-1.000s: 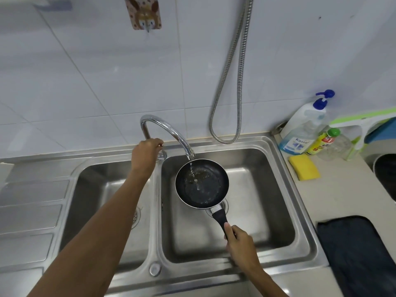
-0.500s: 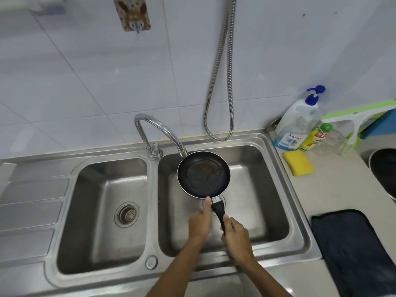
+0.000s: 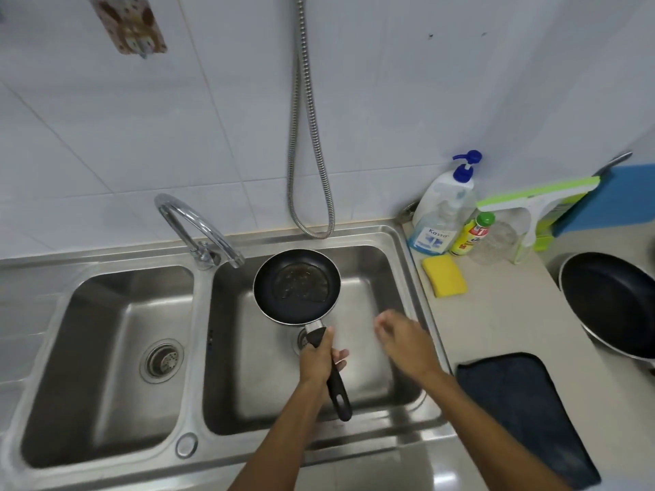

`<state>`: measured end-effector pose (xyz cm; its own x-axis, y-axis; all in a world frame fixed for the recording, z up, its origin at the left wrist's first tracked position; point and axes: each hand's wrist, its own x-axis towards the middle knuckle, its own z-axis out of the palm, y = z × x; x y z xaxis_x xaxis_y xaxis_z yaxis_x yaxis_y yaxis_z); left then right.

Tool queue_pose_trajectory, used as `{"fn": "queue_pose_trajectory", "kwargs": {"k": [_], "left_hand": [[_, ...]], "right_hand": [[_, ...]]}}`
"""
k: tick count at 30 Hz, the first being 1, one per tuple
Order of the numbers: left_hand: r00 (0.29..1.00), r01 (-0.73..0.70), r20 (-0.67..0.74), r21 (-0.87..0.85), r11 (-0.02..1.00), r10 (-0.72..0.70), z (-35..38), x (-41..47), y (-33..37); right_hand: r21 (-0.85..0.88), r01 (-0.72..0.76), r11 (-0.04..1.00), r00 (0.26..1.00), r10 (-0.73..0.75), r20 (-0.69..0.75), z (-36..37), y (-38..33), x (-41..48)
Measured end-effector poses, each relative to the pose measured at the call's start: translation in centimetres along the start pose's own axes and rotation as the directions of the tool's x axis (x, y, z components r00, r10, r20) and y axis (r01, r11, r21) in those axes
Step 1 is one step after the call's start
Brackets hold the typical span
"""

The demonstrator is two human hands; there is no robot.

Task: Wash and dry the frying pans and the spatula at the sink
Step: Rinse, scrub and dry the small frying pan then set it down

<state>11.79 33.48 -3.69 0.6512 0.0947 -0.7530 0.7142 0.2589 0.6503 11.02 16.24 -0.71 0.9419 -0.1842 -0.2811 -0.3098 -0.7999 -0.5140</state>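
The steel sink (image 3: pixel 197 349) has two basins. The left one shows only its drain (image 3: pixel 161 361). At the divider stands the curved faucet (image 3: pixel 198 225), its spout ending over the right basin; no water stream can be made out. A metal hose (image 3: pixel 312 136) loops down the tiled wall behind.

The small frying pan (image 3: pixel 297 286) is held level above the right basin, a film of liquid and residue in its dark bowl. The left hand (image 3: pixel 317 356) is wrapped round its black handle (image 3: pixel 340 395) near the pan, hiding that stretch and part of the right drain.

The right hand (image 3: pixel 400 340) hovers beside it over the basin's right edge, fingers loosely curled, holding nothing; it is blurred.

On the counter (image 3: pixel 496 324) lie a yellow sponge (image 3: pixel 444 281), a pump bottle (image 3: pixel 443 207), a yellow bottle (image 3: pixel 473 233), a green-and-white squeegee (image 3: pixel 531 207) and a dark cloth (image 3: pixel 521 412). The large frying pan (image 3: pixel 613 306) sits at the far right, cut off by the frame.
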Motion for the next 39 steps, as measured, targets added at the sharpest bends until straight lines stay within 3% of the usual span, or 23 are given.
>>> {"fn": "queue_pose_trajectory", "kwargs": {"k": [5,8,11,15,17,20,23,27,29,33,35,37,39], "left_hand": [[0.999,0.012,-0.045,0.026,1.0,-0.01,1.1,0.0,-0.6],[0.997,0.032,-0.066,0.069,0.997,-0.028,1.5,0.4,-1.2],[0.997,0.031,-0.075,0.084,0.996,-0.025,1.8,0.8,-1.4],[0.998,0.029,-0.066,0.067,0.997,-0.024,1.9,1.1,-1.5],[0.998,0.032,-0.059,0.051,0.998,-0.029,1.7,1.1,-1.5],[0.998,0.032,-0.051,0.07,0.997,-0.028,1.0,1.0,-1.4],[0.999,0.023,-0.043,0.112,0.993,-0.018,-0.4,0.3,-1.6],[1.0,-0.005,-0.011,0.173,0.985,0.007,-2.4,-0.8,-1.0],[1.0,-0.014,-0.007,0.178,0.984,0.016,-3.3,-1.5,-0.5],[0.997,-0.05,-0.04,0.196,0.979,0.059,-6.1,-1.9,-0.2],[0.998,-0.048,-0.038,0.211,0.976,0.057,-7.5,-1.6,-0.2],[0.998,-0.054,-0.014,0.257,0.965,0.06,-8.5,-1.2,0.0],[0.998,-0.067,0.004,0.303,0.95,0.07,-9.2,-0.9,0.3]], "right_hand": [[-0.288,-0.054,0.956,0.95,-0.039,-0.308,-6.4,6.0,9.5],[-0.427,-0.101,0.899,0.937,-0.058,-0.344,-6.4,8.3,12.2],[-0.43,-0.185,0.884,0.959,0.066,-0.277,-5.7,9.0,13.2],[-0.268,-0.217,0.939,0.958,0.152,-0.242,-5.5,8.7,13.1],[-0.196,-0.094,0.976,0.974,0.049,-0.222,-4.9,7.2,12.2],[-0.083,0.237,0.968,0.969,-0.242,-0.054,-2.4,2.2,10.3],[-0.069,0.513,0.855,0.853,-0.5,0.151,1.7,-3.9,9.8],[-0.292,0.749,0.595,0.663,-0.664,0.347,8.0,-10.6,11.0],[-0.359,0.736,0.574,0.677,-0.635,0.373,9.5,-12.8,11.9],[-0.582,0.526,0.62,0.84,-0.487,0.24,8.6,-14.5,14.0],[-0.654,0.478,0.587,0.875,-0.384,0.295,8.2,-13.5,13.4],[-0.575,0.514,0.637,0.856,-0.336,0.394,8.8,-12.3,11.4],[-0.402,0.585,0.704,0.791,-0.388,0.472,10.1,-13.1,9.5]]}}
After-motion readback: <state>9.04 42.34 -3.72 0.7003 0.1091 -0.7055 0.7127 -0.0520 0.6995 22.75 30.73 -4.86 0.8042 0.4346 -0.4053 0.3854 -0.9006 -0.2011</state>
